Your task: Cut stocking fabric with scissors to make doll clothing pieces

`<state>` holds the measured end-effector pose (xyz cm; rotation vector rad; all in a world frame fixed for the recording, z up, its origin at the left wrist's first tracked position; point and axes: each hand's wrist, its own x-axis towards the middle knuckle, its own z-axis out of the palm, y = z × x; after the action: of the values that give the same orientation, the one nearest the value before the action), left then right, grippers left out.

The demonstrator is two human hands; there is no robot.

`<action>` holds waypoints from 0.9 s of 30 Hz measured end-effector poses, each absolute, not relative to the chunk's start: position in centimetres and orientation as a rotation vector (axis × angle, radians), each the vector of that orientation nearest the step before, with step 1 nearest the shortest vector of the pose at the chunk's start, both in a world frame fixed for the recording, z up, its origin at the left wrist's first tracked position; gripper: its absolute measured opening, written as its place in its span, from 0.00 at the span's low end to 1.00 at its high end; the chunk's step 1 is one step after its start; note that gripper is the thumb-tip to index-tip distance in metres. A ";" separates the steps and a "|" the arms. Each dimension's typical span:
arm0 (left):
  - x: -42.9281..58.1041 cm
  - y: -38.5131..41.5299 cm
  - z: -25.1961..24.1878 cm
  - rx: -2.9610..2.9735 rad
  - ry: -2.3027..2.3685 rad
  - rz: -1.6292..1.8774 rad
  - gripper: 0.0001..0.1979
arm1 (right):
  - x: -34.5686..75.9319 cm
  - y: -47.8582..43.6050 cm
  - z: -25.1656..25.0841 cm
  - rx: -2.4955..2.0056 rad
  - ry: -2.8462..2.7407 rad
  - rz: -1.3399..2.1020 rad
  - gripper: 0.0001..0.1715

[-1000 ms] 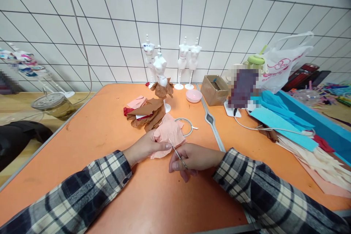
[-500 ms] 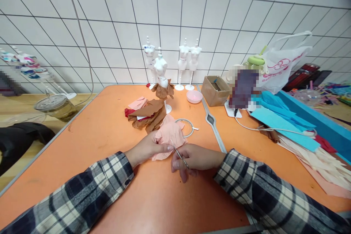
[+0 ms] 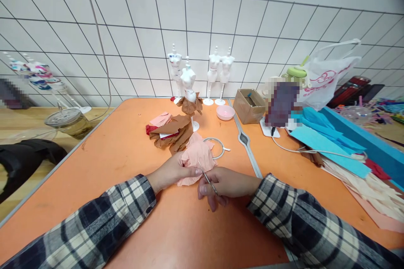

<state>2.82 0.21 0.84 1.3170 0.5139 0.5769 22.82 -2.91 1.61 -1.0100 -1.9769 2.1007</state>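
Note:
A crumpled sheet of peach crepe paper (image 3: 197, 151) is pinched between the thumb and fingers of my left hand (image 3: 173, 172). My right hand (image 3: 217, 187) is closed around small metal scissors (image 3: 208, 181), whose blades point up and left onto the paper's lower part. Whether the blades have paper between them I cannot tell. Just behind the paper, at its right edge, lies a pale ring with a small tab (image 3: 223, 151). A heap of brown crepe paper (image 3: 175, 130) touches the far side, with peach and red pieces beside it.
A white mini mannequin (image 3: 188, 80) wearing brown paper stands beyond the heap, with several others against the tiled wall. A pink bowl (image 3: 225, 112), cardboard box (image 3: 249, 107) and phone on a stand (image 3: 282, 105) are at back right. Coloured paper (image 3: 331, 147) and a cable lie on the right.
The whole view has shifted slightly, so everything appears a little farther right and lower. My hands, the paper and the scissors keep nearly the same pose.

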 end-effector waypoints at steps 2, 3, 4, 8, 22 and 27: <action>2.7 0.3 0.6 1.321 0.529 0.577 0.27 | 22.8 -2.9 1.6 -1.013 -1.994 2.096 0.22; 2.7 0.3 0.5 1.323 0.534 0.574 0.27 | 22.8 -2.9 1.6 -1.016 -1.999 2.093 0.22; 2.6 0.3 0.4 1.327 0.539 0.570 0.27 | 22.8 -3.0 1.6 -1.019 -1.997 2.092 0.21; 2.6 0.1 0.4 1.327 0.533 0.548 0.26 | 22.8 -3.0 1.8 -1.017 -1.968 2.079 0.21; 2.5 0.1 0.6 1.341 0.526 0.499 0.23 | 22.8 -3.0 1.7 -1.059 -2.030 2.056 0.21; 2.7 0.0 0.4 1.215 0.536 0.631 0.21 | 22.5 -3.0 1.6 -1.099 -2.003 2.031 0.16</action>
<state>2.72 -0.02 0.37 1.2154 0.5358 0.6315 22.55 -3.02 1.60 -1.0986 -2.0030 2.0315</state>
